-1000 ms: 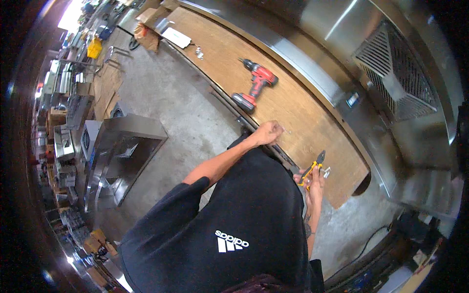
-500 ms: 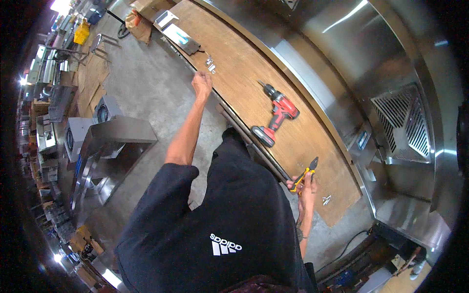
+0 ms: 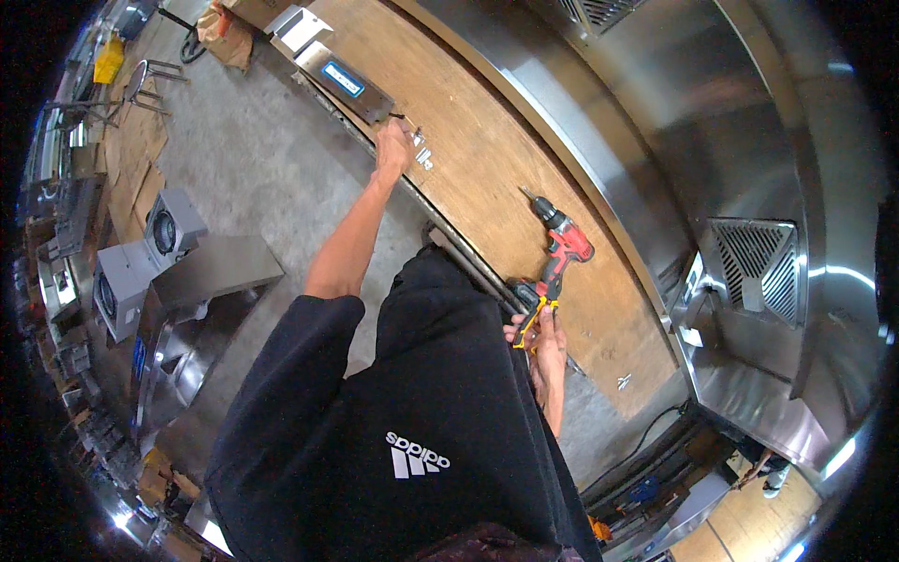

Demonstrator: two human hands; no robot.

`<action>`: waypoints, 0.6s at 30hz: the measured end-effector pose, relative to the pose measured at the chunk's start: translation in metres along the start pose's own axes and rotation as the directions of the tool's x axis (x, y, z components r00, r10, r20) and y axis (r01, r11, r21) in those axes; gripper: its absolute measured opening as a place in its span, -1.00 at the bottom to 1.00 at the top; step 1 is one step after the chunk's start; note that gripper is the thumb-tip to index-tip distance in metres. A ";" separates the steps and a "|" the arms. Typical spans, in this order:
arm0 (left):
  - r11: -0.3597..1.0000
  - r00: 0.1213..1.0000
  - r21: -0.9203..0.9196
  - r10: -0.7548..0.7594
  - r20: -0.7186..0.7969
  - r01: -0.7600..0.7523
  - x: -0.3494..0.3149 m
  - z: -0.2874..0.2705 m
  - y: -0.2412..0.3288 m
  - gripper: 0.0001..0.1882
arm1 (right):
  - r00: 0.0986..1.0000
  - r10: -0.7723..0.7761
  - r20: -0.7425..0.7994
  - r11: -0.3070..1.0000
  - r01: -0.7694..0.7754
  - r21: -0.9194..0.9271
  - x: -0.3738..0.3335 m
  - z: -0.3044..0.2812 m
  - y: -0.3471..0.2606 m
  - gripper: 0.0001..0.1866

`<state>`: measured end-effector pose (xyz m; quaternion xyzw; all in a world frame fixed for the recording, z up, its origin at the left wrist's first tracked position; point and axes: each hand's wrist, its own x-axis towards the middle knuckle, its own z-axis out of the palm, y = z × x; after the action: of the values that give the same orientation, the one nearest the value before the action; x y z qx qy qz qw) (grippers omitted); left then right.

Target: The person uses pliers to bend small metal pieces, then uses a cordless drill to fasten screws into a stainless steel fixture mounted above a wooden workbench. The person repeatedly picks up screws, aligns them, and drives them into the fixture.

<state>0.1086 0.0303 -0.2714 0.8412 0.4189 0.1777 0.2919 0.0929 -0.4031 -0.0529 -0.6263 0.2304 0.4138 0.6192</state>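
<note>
My left hand is at the table's left edge, fingers closed in a pinch. Whatever they hold, if anything, is hidden. Right beside the fingers lie several small silvery metal pieces, and just beyond them is the dark end of a long metal box with a blue-and-white label. In my right hand is a pair of pliers with yellow-and-black handles, held over the table's near edge. Their jaws overlap the base of a red-and-black cordless drill, which lies on its side.
The wooden tabletop runs diagonally, with a few small metal pieces near its right end. Along its far side stands a large stainless steel hood with a slotted vent. Grey fan housings stand on the floor to the left.
My right hand has brought the pliers left, toward the drill's base. The left hand is now closer to the small metal pieces and the box end. The whole view has shifted somewhat.
</note>
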 end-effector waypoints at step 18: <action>0.917 0.930 0.190 0.317 0.187 -0.351 0.005 -0.047 0.014 -0.78 | 0.995 -0.053 0.082 0.996 0.059 -0.069 0.028 0.032 -0.022 -0.55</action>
<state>0.0944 0.0437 -0.2258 0.9386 0.2625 0.1128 0.1933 0.1182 -0.3628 -0.0595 -0.6371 0.1729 0.4291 0.6165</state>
